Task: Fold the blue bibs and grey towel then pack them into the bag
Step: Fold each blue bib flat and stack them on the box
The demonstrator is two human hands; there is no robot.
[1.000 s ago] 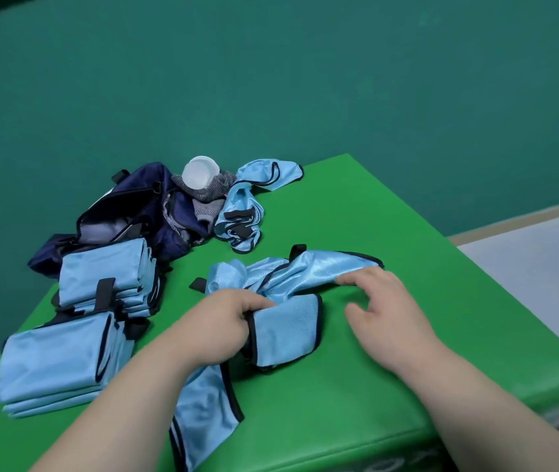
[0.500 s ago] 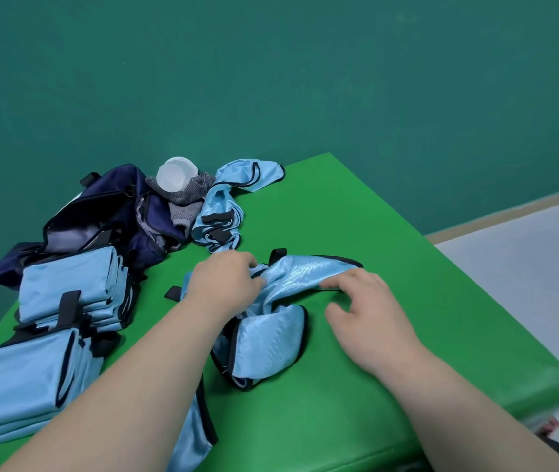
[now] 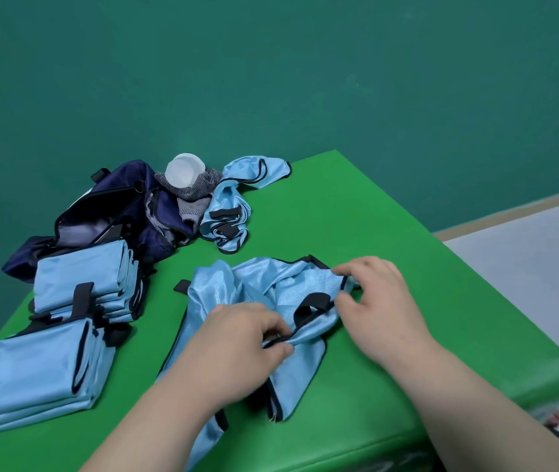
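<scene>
At the left of the green padded worktop point(image 3: 390, 233) sit two piles of folded light-blue bibs, the near stack point(image 3: 33, 376) and the far stack point(image 3: 80, 277), with the open navy fabric bag point(image 3: 125, 206) behind them. Against the bag lies the crumpled grey knitted towel point(image 3: 196, 195) with a round white plastic lid point(image 3: 184, 172) on it. Touching the towel's right side is a loose blue bib point(image 3: 234, 206), not yet folded. Folding therefore looks well along but unfinished, and packing not begun. In the centre a shiny light-blue bib with black trim point(image 3: 257, 284) lies rumpled on the worktop, its near end reaching the front edge. The left hand point(image 3: 237, 342) pinches its black-trimmed edge between thumb and curled fingers. The right hand point(image 3: 377, 308) pinches the bib's right end the same way, fingers narrow on the cloth. The next move probably calls for drawing the hands apart to flatten the slippery fabric and square its edges before a first fold. Compared with half a second ago, the left hand has come nearer to the person, from the bib's far edge to the trimmed edge. The cloth is also spread wider, and a black strap loop point(image 3: 312, 304) now shows between the hands, while the right hand keeps its end.
</scene>
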